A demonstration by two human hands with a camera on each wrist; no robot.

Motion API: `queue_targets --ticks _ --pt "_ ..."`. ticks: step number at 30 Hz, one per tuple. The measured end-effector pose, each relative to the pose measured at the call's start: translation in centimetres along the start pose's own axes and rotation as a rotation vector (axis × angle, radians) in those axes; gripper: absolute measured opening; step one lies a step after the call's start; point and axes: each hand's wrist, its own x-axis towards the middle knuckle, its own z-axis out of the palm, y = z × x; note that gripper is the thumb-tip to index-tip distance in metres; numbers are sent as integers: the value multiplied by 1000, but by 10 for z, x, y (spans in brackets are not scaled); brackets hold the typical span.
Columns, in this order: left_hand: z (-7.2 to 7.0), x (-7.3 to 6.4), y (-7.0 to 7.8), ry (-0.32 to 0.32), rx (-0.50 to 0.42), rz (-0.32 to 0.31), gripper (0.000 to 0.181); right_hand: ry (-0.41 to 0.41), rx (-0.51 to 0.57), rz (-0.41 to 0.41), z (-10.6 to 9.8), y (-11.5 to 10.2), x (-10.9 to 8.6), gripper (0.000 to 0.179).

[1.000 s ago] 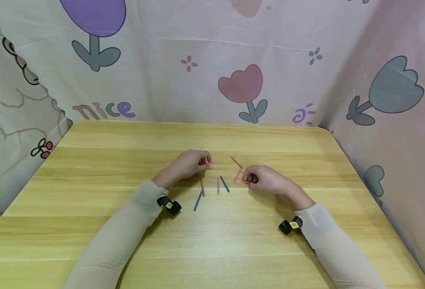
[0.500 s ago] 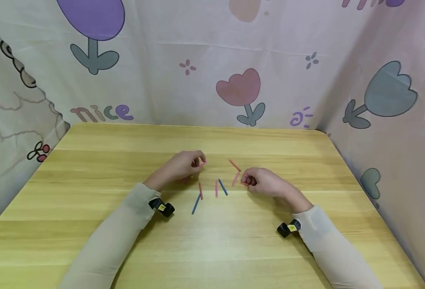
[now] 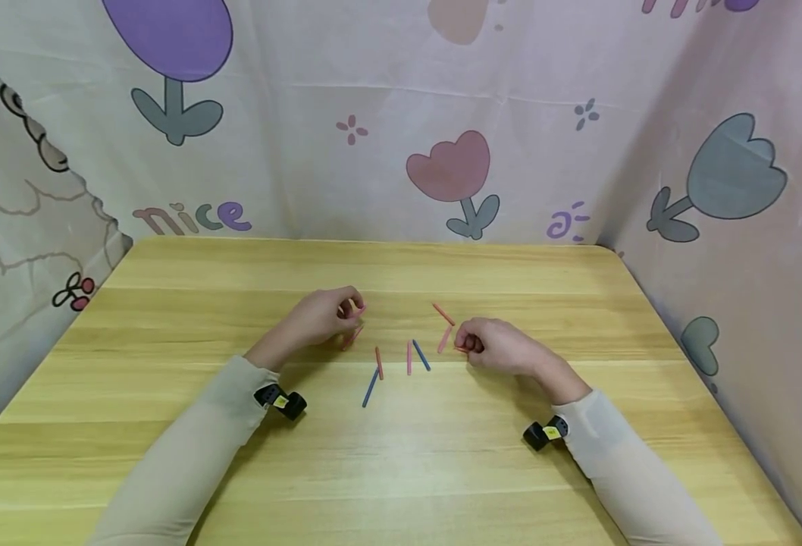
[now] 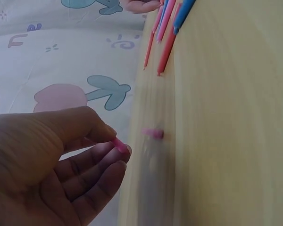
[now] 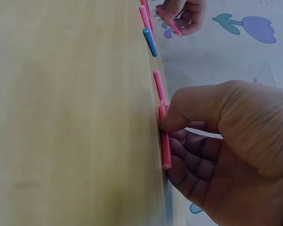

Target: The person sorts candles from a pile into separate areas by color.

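My left hand [image 3: 321, 316] pinches a thin pink stick [image 4: 120, 145] between thumb and forefinger, raised a little off the wooden table [image 3: 401, 470]. Just below that hand lies a reddish-pink stick [image 3: 351, 339]. On the right, my right hand [image 3: 503, 345] has thumb and fingers on a red stick [image 5: 165, 146] low at the table surface; in the head view only its end shows. Beside it lie a pink stick [image 3: 445, 339] and an orange-red stick [image 3: 444, 314], their ends close together. Whether these sticks are small candles I cannot tell.
Between the hands, a pink stick [image 3: 409, 357] leans toward a blue stick [image 3: 421, 355]. Nearer the front, a red stick [image 3: 379, 363] and another blue stick [image 3: 370, 387] meet at an angle. A patterned cloth [image 3: 346, 182] hangs behind the table.
My left hand has moved left with the pink stick, and the reddish-pink stick beneath it has come into sight. My right hand stays nearly where it was.
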Motion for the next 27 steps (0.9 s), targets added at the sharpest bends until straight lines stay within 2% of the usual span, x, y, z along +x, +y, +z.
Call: queue_targets --ticks 14,27 --pt "-6 -21 -26 30 -55 -54 20 4 4 19 1 1 -2 19" --pt "-9 -21 -35 33 5 -89 21 24 -13 -2 -3 3 3 15"
